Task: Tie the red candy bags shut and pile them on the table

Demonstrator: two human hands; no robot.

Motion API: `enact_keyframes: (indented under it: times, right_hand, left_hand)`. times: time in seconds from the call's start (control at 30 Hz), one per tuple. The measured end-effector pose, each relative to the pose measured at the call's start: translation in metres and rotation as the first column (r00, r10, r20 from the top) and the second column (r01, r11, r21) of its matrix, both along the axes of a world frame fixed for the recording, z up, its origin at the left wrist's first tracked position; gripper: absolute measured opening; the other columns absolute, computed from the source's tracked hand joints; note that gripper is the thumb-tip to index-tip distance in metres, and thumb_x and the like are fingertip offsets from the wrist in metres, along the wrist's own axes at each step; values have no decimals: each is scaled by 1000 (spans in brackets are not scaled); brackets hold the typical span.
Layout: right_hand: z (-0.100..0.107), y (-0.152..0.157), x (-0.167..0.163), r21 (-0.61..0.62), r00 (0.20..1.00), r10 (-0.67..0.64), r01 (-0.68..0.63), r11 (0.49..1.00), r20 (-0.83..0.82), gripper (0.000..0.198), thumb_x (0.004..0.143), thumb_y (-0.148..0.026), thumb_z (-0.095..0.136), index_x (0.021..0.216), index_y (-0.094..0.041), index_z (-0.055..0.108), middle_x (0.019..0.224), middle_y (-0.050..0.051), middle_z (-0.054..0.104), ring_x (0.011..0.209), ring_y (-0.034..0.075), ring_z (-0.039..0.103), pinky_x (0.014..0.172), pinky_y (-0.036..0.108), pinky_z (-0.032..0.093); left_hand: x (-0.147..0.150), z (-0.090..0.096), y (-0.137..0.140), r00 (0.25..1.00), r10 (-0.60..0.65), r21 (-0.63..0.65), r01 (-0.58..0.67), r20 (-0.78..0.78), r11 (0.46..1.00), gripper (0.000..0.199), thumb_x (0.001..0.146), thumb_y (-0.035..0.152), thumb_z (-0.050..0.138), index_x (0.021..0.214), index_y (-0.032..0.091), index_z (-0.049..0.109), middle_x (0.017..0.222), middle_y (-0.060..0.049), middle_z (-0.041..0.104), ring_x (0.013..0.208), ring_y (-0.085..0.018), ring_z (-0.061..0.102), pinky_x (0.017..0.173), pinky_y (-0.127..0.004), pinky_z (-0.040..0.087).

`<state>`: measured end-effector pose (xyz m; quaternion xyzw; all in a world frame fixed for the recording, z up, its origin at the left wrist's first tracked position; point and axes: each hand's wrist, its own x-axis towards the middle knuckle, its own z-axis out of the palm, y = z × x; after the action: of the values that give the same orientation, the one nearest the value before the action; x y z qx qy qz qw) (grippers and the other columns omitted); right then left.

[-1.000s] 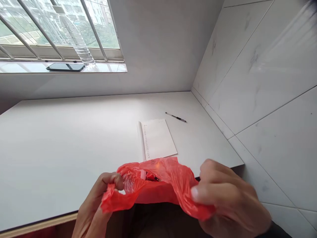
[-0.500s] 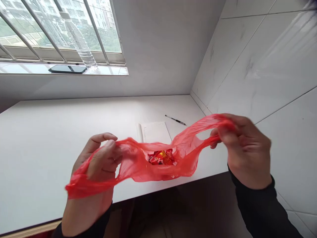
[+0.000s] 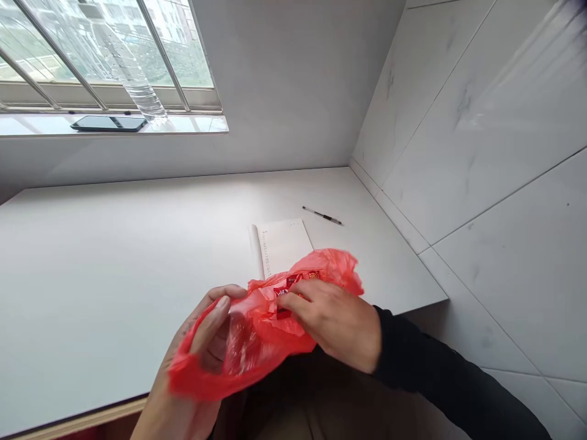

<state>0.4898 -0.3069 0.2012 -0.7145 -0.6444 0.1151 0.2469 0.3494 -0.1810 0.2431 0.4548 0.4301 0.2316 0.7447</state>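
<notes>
- left hand [image 3: 208, 333] curled, gripping the bag [image 3: 275, 345], handle looped round it
- right hand [image 3: 337, 318] palm-down, fingertips dipped in by the packets [image 3: 280, 292], can't tell if they've got one
- bag's between both hands, by the desk [image 3: 137, 263] edge
</notes>
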Motion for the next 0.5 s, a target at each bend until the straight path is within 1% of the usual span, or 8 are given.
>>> enact_keyframes:
  times: [0.03, 0.07, 0.13, 0.2, 0.3, 0.37, 0.43, 0.5]
  right_hand:
    - [-10, 10, 6, -160, 993, -52, 69, 985, 107, 39, 92, -8, 52, 129, -16, 59, 116, 14, 65, 105, 27, 63, 85, 39, 55]
    - [-18, 17, 10, -258, 983, -59, 104, 961, 175, 44, 92, -13, 56, 135, -16, 56, 117, 15, 64, 104, 30, 64, 81, 40, 55]
    - [-30, 24, 15, -356, 971, -44, 128, 926, 235, 55, 90, -24, 65, 143, -17, 49, 115, 15, 65, 100, 31, 65, 74, 38, 54]
    - [-33, 24, 16, -369, 968, -40, 133, 920, 249, 56, 90, -32, 68, 141, -19, 50, 107, 12, 68, 96, 30, 66, 70, 35, 52]
    - [-29, 22, 15, -383, 956, -91, 197, 903, 277, 42, 90, -33, 67, 129, -18, 57, 100, 9, 70, 93, 28, 68, 67, 32, 50]
    - [-25, 22, 18, -383, 943, -136, 251, 889, 303, 31, 93, -34, 62, 119, -16, 61, 98, 11, 71, 89, 27, 69, 65, 32, 48]
    - [-23, 22, 21, -390, 928, -172, 299, 871, 329, 23, 97, -31, 55, 108, -14, 64, 90, 13, 71, 84, 28, 70, 64, 33, 47]
    - [-23, 22, 21, -390, 921, -177, 314, 866, 347, 20, 98, -24, 51, 107, -14, 65, 85, 12, 71, 80, 28, 70, 62, 32, 46]
  left_hand:
    - [-1, -2, -1, 1000, -10, -17, 9, -16, 1000, 36, 62, 36, 87, 89, 21, 70, 73, 0, 65, 55, -12, 57, 54, -22, 53]
    - [-3, -5, -1, 999, -10, -32, 9, -31, 999, 33, 65, 36, 86, 90, 22, 70, 80, 0, 66, 61, -12, 59, 59, -21, 54]
    - [-5, -10, -4, 999, -13, -42, 11, -47, 999, 29, 70, 37, 82, 91, 22, 70, 89, 0, 67, 69, -12, 62, 63, -20, 54]
    - [-6, -13, -5, 998, -44, -53, 42, -53, 998, 28, 74, 40, 80, 92, 23, 69, 91, -1, 67, 72, -13, 62, 61, -20, 52]
    - [-8, -15, -6, 996, -72, -40, 71, -43, 997, 27, 79, 45, 76, 93, 24, 66, 85, 0, 65, 70, -13, 59, 58, -19, 48]
    - [-7, -14, -5, 997, -72, -13, 72, -27, 997, 27, 80, 46, 75, 92, 24, 65, 81, 0, 64, 68, -13, 58, 59, -19, 47]
    - [-7, -13, -6, 998, -69, 7, 69, -13, 998, 28, 79, 46, 76, 91, 23, 65, 79, 0, 64, 67, -13, 57, 59, -19, 47]
    - [-5, -12, -7, 998, -63, 13, 63, -8, 998, 28, 78, 46, 76, 91, 23, 65, 79, -1, 64, 66, -13, 57, 58, -19, 46]
